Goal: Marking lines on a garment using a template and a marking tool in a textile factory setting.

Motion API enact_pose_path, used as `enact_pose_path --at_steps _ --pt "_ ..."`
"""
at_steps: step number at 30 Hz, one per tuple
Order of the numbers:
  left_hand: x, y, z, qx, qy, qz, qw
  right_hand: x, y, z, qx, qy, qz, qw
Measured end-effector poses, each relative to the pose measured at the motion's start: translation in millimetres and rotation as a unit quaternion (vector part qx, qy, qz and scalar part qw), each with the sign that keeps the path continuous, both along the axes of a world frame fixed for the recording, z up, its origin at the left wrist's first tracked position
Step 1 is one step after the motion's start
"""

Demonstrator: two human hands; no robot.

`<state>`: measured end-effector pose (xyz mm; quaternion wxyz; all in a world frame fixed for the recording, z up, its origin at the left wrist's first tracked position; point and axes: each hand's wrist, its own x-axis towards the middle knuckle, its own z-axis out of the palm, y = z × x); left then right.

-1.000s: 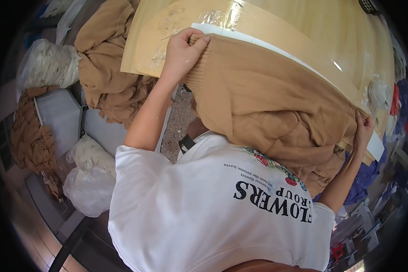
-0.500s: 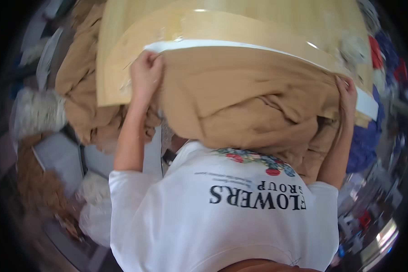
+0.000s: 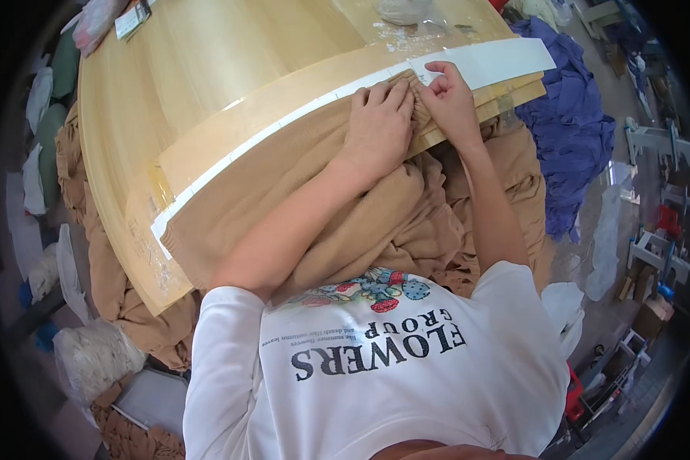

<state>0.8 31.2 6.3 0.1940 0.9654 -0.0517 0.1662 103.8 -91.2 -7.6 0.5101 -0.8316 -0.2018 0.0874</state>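
A brown knitted fabric piece (image 3: 284,165) lies along a long white strip with marks (image 3: 241,144) at the near edge of a wooden table. Its upper edge follows the strip, and the rest sags in folds toward my shirt. My left hand (image 3: 379,123) lies on the fabric's right end, palm down, with fingers spread a little and pressing on it. Close beside it, my right hand (image 3: 448,103) is closed, thumb and bent fingers pinching at the fabric's end corner. The fingertips of both hands nearly meet. The strip runs on to the right beyond my right hand.
The light wooden tabletop (image 3: 207,84) carries a clear plastic bag (image 3: 405,9) at the far side. More brown knitwear (image 3: 142,322) hangs at the left. A blue-purple cloth heap (image 3: 563,123) lies at the right. A stuffed plastic bag (image 3: 96,356) stands low left.
My left hand has moved right from the fabric's left end to its right end, next to my right hand. The view has turned, and the fabric now lies flatter along the strip.
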Motion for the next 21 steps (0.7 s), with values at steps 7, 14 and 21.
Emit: enact_pose_path --at_steps 7,14,21 --pt "10 -12 -7 0.085 -0.014 0.01 0.996 -2 -2 8 -0.009 -0.016 -0.022 1.0" --pt "11 -37 6 0.186 0.087 0.066 0.977 34 15 32 -0.06 -0.258 -0.047 0.963" --pt "0 -40 -3 0.091 0.087 0.065 0.99 110 62 60 0.069 -0.552 0.124 0.822"
